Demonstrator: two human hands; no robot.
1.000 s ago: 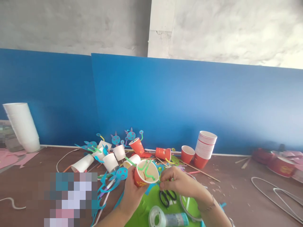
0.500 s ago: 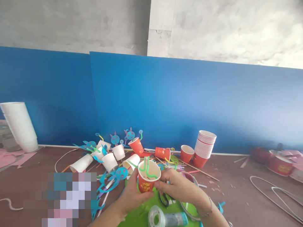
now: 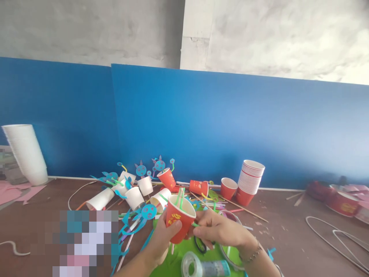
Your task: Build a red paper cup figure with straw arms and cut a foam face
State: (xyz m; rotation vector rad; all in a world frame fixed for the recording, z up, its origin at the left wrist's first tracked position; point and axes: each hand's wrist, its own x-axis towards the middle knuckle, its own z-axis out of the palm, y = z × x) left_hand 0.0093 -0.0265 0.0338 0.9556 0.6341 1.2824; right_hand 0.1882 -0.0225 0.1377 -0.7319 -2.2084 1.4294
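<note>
My left hand [image 3: 163, 238] grips a red paper cup [image 3: 178, 217] by its side, low in the middle of the view. Green straws [image 3: 180, 195] stick up out of the cup's mouth. My right hand [image 3: 215, 227] sits at the cup's right side, its fingers pinched on a green straw end [image 3: 195, 224] coming out of the cup wall. Black scissors [image 3: 201, 244] lie under my right hand on a green sheet [image 3: 187, 254]. A clear tape roll [image 3: 190, 266] lies in front of my hands.
A pile of white and red cups with blue paper figures [image 3: 141, 184] lies behind my hands. A stack of red cups [image 3: 249, 181] stands right, a stack of white cups [image 3: 25, 154] far left. White wire loops [image 3: 334, 234] lie right. A blue board [image 3: 201, 123] backs the table.
The cup has turned from facing its mouth toward me to more upright, showing its red side. My right hand has shifted from the rim to the cup's side wall.
</note>
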